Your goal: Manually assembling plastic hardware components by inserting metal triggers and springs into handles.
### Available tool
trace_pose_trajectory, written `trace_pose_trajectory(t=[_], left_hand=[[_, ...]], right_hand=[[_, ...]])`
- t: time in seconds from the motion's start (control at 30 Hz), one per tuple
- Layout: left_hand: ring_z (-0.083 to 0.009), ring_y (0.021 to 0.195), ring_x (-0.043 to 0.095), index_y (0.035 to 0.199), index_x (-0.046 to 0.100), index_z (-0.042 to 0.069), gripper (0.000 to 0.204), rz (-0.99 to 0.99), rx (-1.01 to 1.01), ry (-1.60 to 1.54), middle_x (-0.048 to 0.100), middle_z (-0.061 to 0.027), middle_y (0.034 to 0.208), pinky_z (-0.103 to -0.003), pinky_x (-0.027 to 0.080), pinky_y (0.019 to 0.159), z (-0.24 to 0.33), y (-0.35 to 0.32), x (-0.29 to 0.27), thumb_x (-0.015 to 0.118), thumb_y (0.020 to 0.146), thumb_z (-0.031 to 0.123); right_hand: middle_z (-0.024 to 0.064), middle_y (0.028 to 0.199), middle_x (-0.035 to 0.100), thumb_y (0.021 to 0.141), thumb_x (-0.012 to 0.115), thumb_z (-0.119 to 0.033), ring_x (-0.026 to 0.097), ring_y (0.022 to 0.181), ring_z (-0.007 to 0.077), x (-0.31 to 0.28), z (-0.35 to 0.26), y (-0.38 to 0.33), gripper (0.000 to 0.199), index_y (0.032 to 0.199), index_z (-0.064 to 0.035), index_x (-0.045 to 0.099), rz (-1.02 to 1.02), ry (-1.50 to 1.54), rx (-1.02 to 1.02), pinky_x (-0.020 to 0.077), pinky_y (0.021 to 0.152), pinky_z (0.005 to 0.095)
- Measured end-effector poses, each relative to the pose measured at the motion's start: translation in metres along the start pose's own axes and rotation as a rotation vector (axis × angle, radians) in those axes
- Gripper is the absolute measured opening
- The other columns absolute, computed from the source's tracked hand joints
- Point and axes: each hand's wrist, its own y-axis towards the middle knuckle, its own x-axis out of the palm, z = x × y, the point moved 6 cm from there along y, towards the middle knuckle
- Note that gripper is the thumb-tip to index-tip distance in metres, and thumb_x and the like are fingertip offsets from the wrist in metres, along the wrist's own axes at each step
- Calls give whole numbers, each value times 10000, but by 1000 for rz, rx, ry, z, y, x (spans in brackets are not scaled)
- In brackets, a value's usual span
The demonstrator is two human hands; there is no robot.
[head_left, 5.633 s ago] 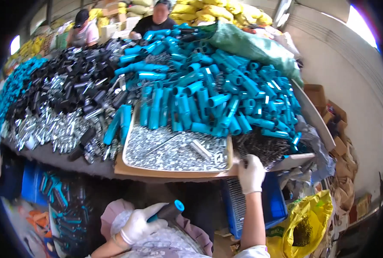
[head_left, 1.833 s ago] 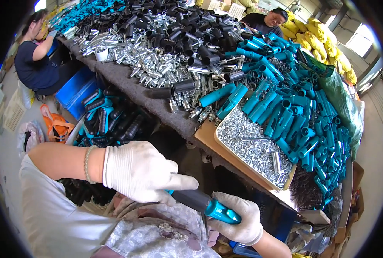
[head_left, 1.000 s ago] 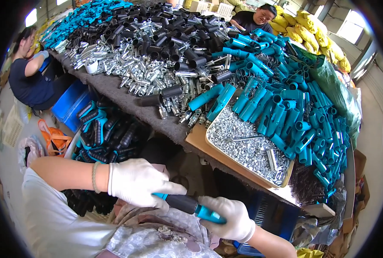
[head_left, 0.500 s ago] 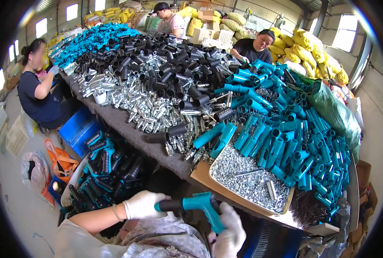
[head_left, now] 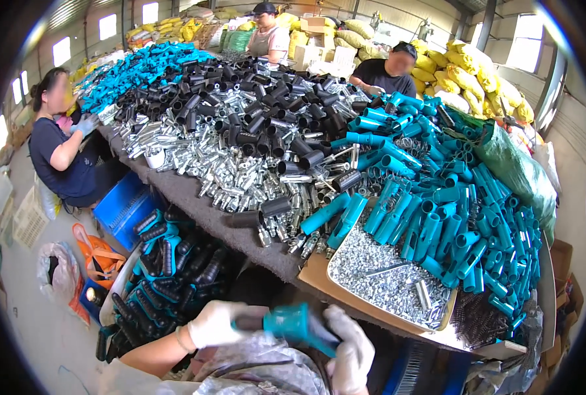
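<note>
Gloved in white, my left hand [head_left: 219,324] is closed round the dark end of a teal and black pistol-shaped tool body [head_left: 288,321] low in front of me. My right hand [head_left: 351,352], also gloved, grips the tool's other end, where the black part and the handle angle down to the right. Motion blurs the tool and part of both hands, so its fine details are hidden. Just beyond it is a tray [head_left: 330,273] heaped with small silvery metal pieces [head_left: 385,270]. Teal slotted tubes [head_left: 431,230] are piled behind the tray.
Black sleeves [head_left: 299,146] and metal fittings [head_left: 234,178] cover the table. At lower left lie heaped teal-and-black tool bodies [head_left: 174,270] beside a blue crate [head_left: 125,207]. Springs [head_left: 480,319] lie near the right corner. Several co-workers sit or stand round the table.
The tool has turned in my hands, its handle now slanting more to the right. My left hand has shifted slightly left and down. The whole view has tilted a little.
</note>
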Motion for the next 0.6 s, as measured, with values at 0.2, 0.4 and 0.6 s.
trace_pose_trajectory(t=[0.2, 0.4, 0.6], left_hand=[[-276, 707, 694, 1058, 731, 197, 368, -188, 331, 250, 689, -71, 790, -351, 551, 622, 1, -27, 24, 780, 707, 297], [-271, 727, 694, 1007, 718, 197, 243, -664, 88, 419, 705, -63, 852, -359, 553, 620, -11, -32, 57, 660, 797, 303], [-316, 858, 691, 1026, 695, 113, 225, -367, -256, 180, 697, -157, 902, -412, 531, 757, -28, -27, 49, 667, 858, 260]], right_hand=[[215, 1162, 694, 950, 591, -472, 597, 1199, 329, -9, -6, 19, 559, 1002, 76, 693, 96, 36, 158, 409, 1066, 472], [220, 1155, 692, 969, 551, -319, 605, 1205, 374, 14, -37, 28, 415, 927, 68, 696, -327, -69, -185, 395, 1103, 512], [179, 907, 700, 708, 732, -112, 685, 970, 367, 37, -71, 17, 189, 862, -5, 704, -338, -171, -555, 502, 981, 491]])
